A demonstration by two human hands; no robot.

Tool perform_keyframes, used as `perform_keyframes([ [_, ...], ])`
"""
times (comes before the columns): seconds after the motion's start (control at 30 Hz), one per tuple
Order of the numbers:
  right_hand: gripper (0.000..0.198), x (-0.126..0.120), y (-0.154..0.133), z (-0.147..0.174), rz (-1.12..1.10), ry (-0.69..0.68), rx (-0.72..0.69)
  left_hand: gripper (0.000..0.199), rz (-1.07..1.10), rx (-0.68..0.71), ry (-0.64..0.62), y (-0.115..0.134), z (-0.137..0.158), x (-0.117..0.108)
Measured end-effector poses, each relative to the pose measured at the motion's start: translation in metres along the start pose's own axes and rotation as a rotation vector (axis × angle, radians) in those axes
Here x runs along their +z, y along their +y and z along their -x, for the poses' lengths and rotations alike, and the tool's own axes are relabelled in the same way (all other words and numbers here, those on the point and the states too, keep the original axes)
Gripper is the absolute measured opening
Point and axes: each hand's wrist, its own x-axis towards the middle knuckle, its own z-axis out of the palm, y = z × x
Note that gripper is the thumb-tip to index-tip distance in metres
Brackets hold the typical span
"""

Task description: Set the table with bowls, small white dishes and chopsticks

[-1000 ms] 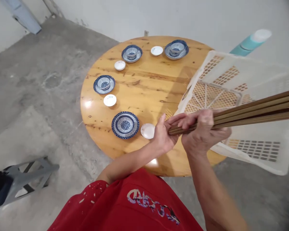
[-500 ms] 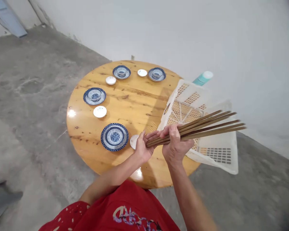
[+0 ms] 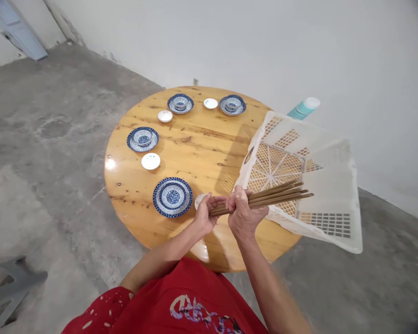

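Note:
A bundle of several brown wooden chopsticks (image 3: 278, 194) lies across both hands above the near right part of the table, tips pointing right over the basket. My right hand (image 3: 244, 214) is closed around the bundle's middle, thumb on top. Around the left ends of the chopsticks, my left hand (image 3: 206, 214) has its fingers curled underneath. Just beyond that hand, a small white dish (image 3: 199, 200) is partly covered by it. To its left sits a blue-and-white patterned plate (image 3: 173, 197).
The round wooden table (image 3: 191, 148) carries more patterned plates with clear bowls, and small white dishes (image 3: 151, 161). A white plastic basket (image 3: 355, 204) lies on its side at the right, overhanging the edge. Behind it stands a turquoise cylinder (image 3: 303, 108). A grey stool (image 3: 17, 283) is lower left.
The chopsticks' far tips have dropped lower and come closer together, and less length shows past my right hand. The view has shifted slightly, moving the table rightward in the picture.

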Motion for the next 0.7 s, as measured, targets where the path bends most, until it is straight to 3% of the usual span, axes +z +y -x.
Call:
perform_keyframes([
  [0.23,0.032,0.001,-0.006,0.007,0.140,-0.116,-0.073,0.031,0.159,-0.016,-0.013,0.001,-0.004,-0.003],
  [0.37,0.028,0.002,-0.011,0.010,0.136,-0.139,-0.074,0.029,0.116,-0.003,-0.025,-0.002,-0.009,-0.012],
  [0.47,0.037,0.005,-0.011,0.013,0.088,-0.118,-0.054,0.032,-0.081,0.055,-0.057,-0.001,-0.008,-0.020],
  [0.53,0.046,0.007,-0.010,0.014,0.088,-0.086,-0.025,0.038,-0.331,0.180,-0.123,0.004,-0.001,-0.025],
  [0.63,0.053,0.007,-0.009,0.012,0.081,-0.060,0.096,0.046,-0.732,0.355,-0.301,0.019,0.018,-0.033],
  [0.7,0.056,0.005,-0.006,0.009,0.046,-0.067,0.252,0.054,-0.878,0.306,-0.461,0.027,0.032,-0.038],
])
